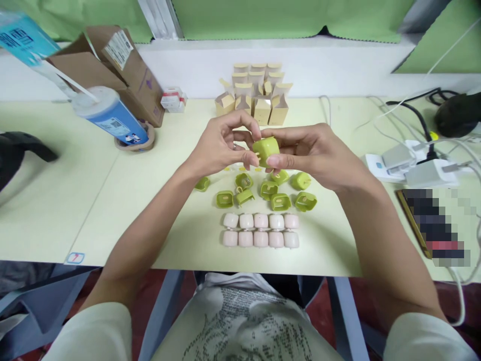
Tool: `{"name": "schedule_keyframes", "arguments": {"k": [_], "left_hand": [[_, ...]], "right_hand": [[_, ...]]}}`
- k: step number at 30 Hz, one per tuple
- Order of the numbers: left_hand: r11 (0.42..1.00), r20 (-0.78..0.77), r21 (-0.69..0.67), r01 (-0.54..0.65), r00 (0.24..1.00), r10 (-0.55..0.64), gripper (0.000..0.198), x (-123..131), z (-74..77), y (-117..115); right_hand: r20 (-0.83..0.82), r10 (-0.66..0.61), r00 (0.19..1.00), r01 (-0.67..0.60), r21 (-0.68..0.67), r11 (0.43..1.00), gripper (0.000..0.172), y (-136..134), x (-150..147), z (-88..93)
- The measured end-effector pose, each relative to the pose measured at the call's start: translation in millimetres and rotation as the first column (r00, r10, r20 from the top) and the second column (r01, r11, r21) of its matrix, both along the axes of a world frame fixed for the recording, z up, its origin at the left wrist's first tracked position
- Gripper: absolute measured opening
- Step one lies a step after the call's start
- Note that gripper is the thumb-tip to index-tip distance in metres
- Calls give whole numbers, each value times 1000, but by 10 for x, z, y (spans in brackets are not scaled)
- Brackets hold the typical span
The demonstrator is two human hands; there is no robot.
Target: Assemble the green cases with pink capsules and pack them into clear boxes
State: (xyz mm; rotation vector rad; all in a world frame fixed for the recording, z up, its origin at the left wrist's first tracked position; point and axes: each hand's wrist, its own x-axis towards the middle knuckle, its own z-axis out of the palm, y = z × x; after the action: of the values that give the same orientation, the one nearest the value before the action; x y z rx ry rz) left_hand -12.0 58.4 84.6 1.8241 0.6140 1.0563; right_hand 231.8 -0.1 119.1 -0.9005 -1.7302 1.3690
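A green shell (267, 148) is held between the left hand (221, 143) and the right hand (311, 150), raised above the table (190, 238); its prongs (257, 156) are turned toward the left hand; both grips are narrowed on it.

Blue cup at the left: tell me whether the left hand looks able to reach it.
Probably yes: nothing visible blocks the way to the blue cup, though the left hand is at the green piece.

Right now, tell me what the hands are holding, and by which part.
A small green piece, raised above the table: the right hand holds its right side; the left hand holds its left edge.
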Motion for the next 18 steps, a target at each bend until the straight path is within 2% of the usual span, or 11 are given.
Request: {"name": "schedule_keyframes", "arguments": {"k": [3, 7, 13, 18], "left_hand": [[1000, -15, 13, -14, 1000, 15, 72, 7, -17, 2], [995, 66, 98, 30, 997, -37, 62, 8, -31, 19], [999, 35, 32, 33, 999, -34, 66, 54, -33, -2], [998, 33, 58, -9, 999, 7, 69, 84, -51, -56]], "right_hand": [[-9, 39, 999, -39, -20, 999, 44, -8, 14, 11], [-23, 35, 999, -36, -39, 999, 44, -27, 9, 17], [-46, 55, 997, -55, -7, 998, 40, -32, -1, 20], [-13, 69, 998, -68, 23, 997, 42, -30, 27, 24]]}}
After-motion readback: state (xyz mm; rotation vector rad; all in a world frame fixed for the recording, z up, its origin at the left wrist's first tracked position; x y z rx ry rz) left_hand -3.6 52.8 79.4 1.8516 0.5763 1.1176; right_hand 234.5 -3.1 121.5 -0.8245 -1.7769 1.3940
